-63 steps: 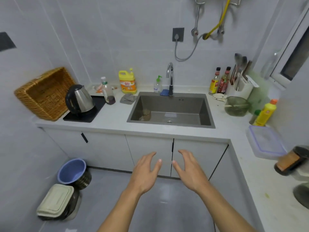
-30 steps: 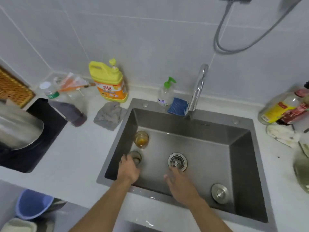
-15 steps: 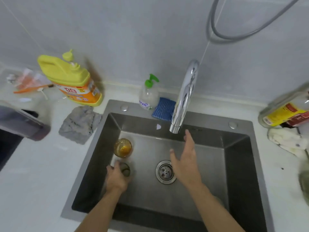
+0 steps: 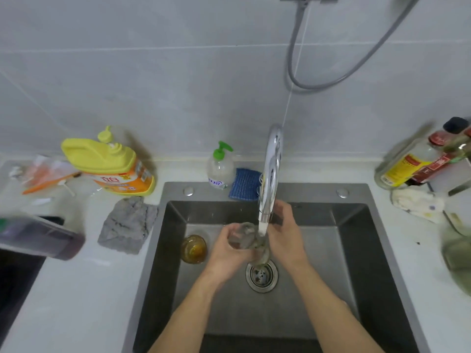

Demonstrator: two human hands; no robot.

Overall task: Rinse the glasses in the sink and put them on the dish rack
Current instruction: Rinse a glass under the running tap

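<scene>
Clear drinking glass (image 4: 242, 240), lifted since a moment ago, gripped by curled left fingers (image 4: 225, 231) under running water (image 4: 262, 225); right fingers (image 4: 283, 211) alongside, hold unclear.

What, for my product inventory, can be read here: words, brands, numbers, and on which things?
"立白", on the orange label of the yellow plastic detergent jug.
Blue print on the clear pump bottle with green top: too blurred to read.
Yellow and red labels on the glass bottles at the right: too blurred to read.
</scene>
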